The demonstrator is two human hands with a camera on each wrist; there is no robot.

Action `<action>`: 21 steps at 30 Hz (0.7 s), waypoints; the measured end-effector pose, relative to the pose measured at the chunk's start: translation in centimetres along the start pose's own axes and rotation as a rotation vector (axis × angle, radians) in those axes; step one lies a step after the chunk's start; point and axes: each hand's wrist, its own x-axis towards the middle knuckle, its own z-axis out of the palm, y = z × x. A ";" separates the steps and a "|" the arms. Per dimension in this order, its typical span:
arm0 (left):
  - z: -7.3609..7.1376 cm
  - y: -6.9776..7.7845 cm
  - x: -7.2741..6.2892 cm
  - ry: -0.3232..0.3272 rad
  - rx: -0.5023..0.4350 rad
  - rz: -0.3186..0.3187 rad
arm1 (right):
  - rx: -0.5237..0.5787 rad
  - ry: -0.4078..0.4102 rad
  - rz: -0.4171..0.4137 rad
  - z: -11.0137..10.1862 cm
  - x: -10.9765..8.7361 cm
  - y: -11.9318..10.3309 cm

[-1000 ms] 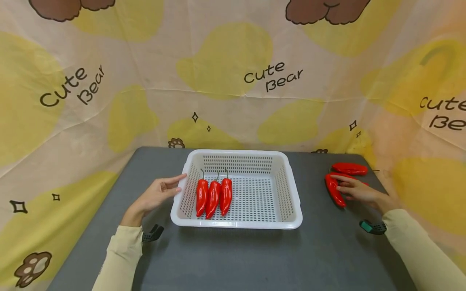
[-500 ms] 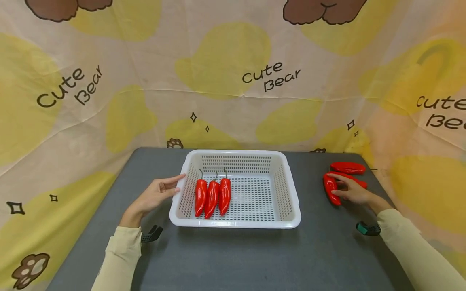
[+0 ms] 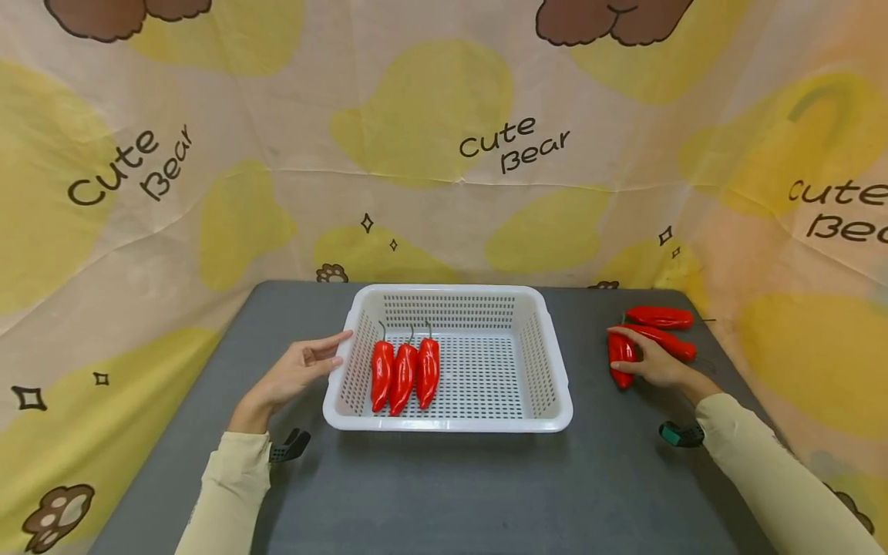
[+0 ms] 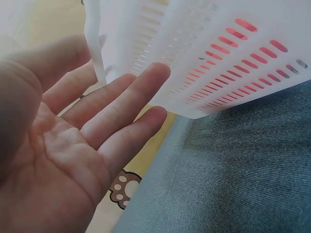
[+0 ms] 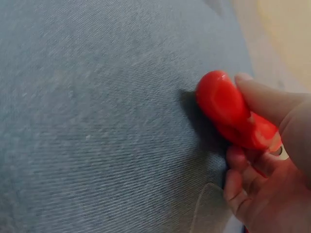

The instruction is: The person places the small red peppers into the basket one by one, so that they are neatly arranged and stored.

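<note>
A white perforated plastic basket stands on the grey table with three red chili peppers side by side at its left. My left hand touches the basket's left rim with thumb and forefinger; in the left wrist view the other fingers extend loosely beside its outer wall. At the right, my right hand grips a red chili pepper between thumb and fingers. In the right wrist view that pepper's rounded end shows close above the cloth, its rest partly hidden by the hand.
Two more red chili peppers lie beyond the right hand: a rear pepper and a nearer pepper. Grey cloth covers the table. A printed curtain hangs behind and along both sides.
My right hand has closed round the front pepper and shifted it slightly left, away from the other two, turning it straighter. The left hand stays at the basket rim.
</note>
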 end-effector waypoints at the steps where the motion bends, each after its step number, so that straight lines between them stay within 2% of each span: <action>1: 0.0 -0.1 0.0 -0.001 -0.003 -0.001 | 0.005 0.003 0.004 0.0 0.0 0.0; 5: 0.1 -0.2 0.1 0.005 -0.002 -0.001 | 0.040 -0.001 0.029 0.0 -0.1 0.2; 12: 0.1 -0.1 0.0 0.029 0.037 -0.002 | 0.202 -0.085 0.174 -0.9 0.7 0.7; 21: 0.3 -0.1 0.0 0.031 0.057 -0.011 | 0.302 -0.149 0.188 -1.4 0.2 1.5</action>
